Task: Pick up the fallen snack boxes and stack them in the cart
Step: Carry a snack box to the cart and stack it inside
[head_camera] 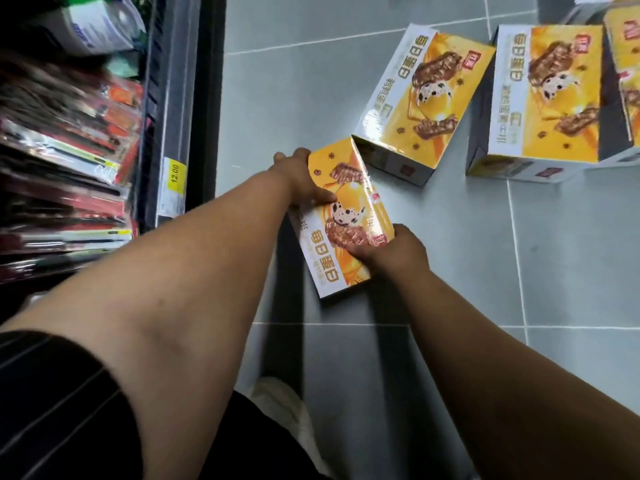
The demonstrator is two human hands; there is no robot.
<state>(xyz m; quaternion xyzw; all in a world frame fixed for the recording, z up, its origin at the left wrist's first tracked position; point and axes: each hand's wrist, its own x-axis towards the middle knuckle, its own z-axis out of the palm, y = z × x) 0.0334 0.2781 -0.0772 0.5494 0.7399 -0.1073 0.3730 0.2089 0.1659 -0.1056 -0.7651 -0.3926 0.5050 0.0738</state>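
Grey glossy floor tiles (311,98) run beside a dark shelf (180,98) crammed with blurred flat packets (69,140). Its yellow price tag (175,174) reads 12.00. The person's left hand (298,178) and right hand (398,251) clasp opposite ends of a yellow-and-white cardboard snack box (343,220) down at the tiles. A second box (426,102) lies flat just beside it, a third box (543,95) further right.

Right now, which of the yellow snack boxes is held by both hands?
The nearest box, beside the shelf: the left hand and the right hand grip its opposite sides. The other boxes lie untouched on the floor farther away.
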